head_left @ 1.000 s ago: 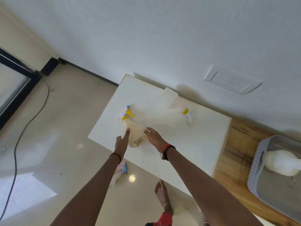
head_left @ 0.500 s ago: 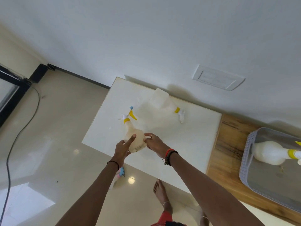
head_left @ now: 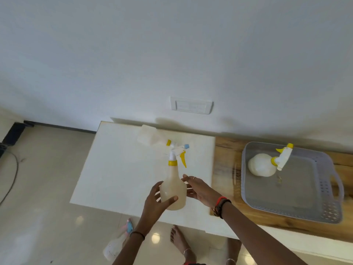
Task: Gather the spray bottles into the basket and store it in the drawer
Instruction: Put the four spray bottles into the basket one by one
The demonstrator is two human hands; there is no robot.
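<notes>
A translucent spray bottle [head_left: 173, 185] with a yellow collar and trigger stands upright over the white tabletop [head_left: 118, 169]. My left hand [head_left: 155, 202] grips its lower body. Beside it on the right, my right hand [head_left: 200, 189] is flat and open, fingertips at the bottle's side. A second bottle [head_left: 150, 137] lies on its side at the back of the white top. A third, round bottle [head_left: 262, 167] lies inside the grey plastic basket [head_left: 328, 213] on the wooden surface [head_left: 225, 159] to the right. No drawer is visible.
Another spray bottle [head_left: 116, 245] with a blue and pink head lies on the tiled floor by my bare foot [head_left: 180, 241]. A wall plate [head_left: 191, 105] sits above the table. A black cable [head_left: 11, 178] runs along the floor at left.
The bottle went from lying on the white top to upright and lifted in my left hand. My right hand has come off it. The view swung right, showing the whole basket.
</notes>
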